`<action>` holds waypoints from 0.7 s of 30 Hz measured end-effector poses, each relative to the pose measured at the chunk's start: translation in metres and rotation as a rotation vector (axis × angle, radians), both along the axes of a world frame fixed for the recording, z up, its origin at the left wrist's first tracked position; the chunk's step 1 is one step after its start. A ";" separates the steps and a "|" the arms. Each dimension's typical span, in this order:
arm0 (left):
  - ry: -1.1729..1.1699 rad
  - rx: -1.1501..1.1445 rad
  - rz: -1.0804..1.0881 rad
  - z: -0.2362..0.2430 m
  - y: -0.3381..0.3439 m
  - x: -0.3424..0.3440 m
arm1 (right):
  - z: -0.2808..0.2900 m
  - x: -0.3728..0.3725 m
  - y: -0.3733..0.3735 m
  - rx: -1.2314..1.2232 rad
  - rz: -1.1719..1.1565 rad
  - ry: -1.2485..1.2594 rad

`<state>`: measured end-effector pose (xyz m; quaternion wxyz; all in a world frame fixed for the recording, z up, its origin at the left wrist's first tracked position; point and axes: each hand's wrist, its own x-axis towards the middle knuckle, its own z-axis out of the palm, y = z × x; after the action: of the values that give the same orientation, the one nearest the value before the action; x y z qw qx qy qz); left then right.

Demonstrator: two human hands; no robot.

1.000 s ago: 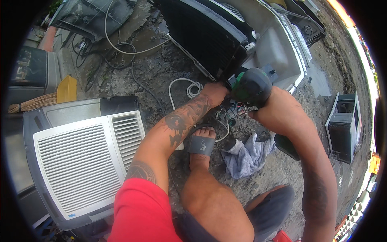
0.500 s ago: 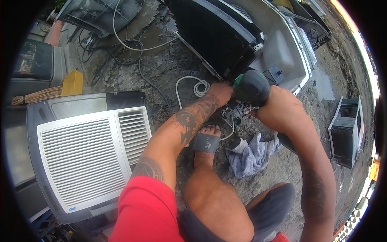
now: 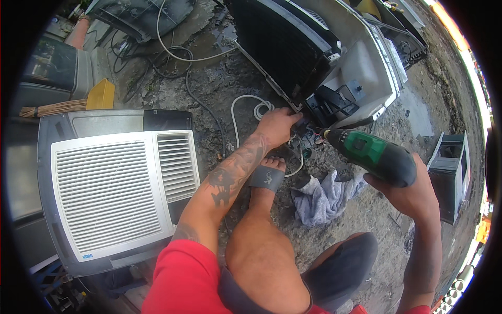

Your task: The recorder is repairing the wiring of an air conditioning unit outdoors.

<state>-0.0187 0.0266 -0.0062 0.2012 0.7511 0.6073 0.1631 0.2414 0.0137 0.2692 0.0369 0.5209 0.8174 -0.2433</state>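
Note:
My right hand [image 3: 413,191] grips a green and black drill [image 3: 371,157], its bit pointed up and left toward a tangle of wires [image 3: 308,141]. My left hand [image 3: 277,125] is curled at the lower end of a black finned coil [image 3: 277,52], by its metal edge; what its fingers hold is too small to make out. Beside them a dark metal bracket [image 3: 327,107] sits at the lip of a white air conditioner housing [image 3: 371,68]. A coiled white cord [image 3: 246,99] lies by my left hand, and a grey cloth [image 3: 327,201] lies below the drill.
An air conditioner with a white louvred front [image 3: 104,193] lies at my left, near a yellow dustpan [image 3: 101,94] and a straw broom [image 3: 55,108]. Cables [image 3: 191,86] run over wet, rough ground. A metal casing [image 3: 447,178] stands at the right. My sandalled foot [image 3: 266,178] is between my arms.
The drill has moved down and to the right, away from the bracket, now revealing it, with my right hand still on it. My left hand stays near the coil's lower edge.

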 end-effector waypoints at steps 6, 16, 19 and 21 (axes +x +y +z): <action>-0.424 -0.292 0.331 0.083 -0.202 -0.065 | -0.028 0.140 -0.054 0.045 0.117 0.147; -0.840 -0.357 0.834 0.250 -0.508 -0.102 | -0.285 0.252 -0.167 0.497 -0.105 -0.245; -0.601 -0.540 0.864 0.345 -0.449 -0.062 | -0.326 0.234 -0.191 0.464 -0.201 -0.275; -0.395 -0.596 0.670 0.374 -0.406 -0.033 | -0.337 0.214 -0.203 0.381 -0.248 -0.315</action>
<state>-0.0516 -0.3794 0.3675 0.4553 0.3790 0.7859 0.1772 0.4552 -0.1897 -0.0678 0.0349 0.6459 0.7626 -0.0039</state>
